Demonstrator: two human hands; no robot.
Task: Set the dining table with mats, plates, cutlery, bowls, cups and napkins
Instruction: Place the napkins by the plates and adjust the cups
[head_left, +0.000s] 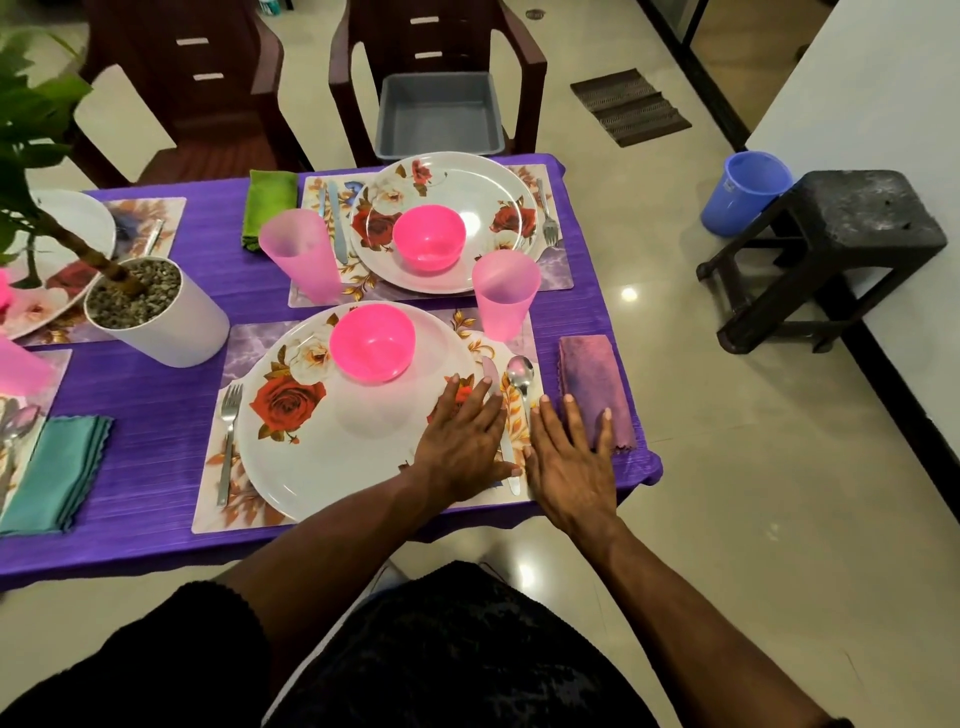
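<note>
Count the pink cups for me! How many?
3. One cup stands left of the far plate, one cup between the two settings at right, and one cup is cut off at the left edge. More may be hidden.

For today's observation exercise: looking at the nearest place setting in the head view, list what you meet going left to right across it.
fork → plate → left hand → spoon → right hand → purple napkin

3 plates (358, 415), 2 bowls (372, 342), 3 cups (505, 293), 3 napkins (595, 391).
</note>
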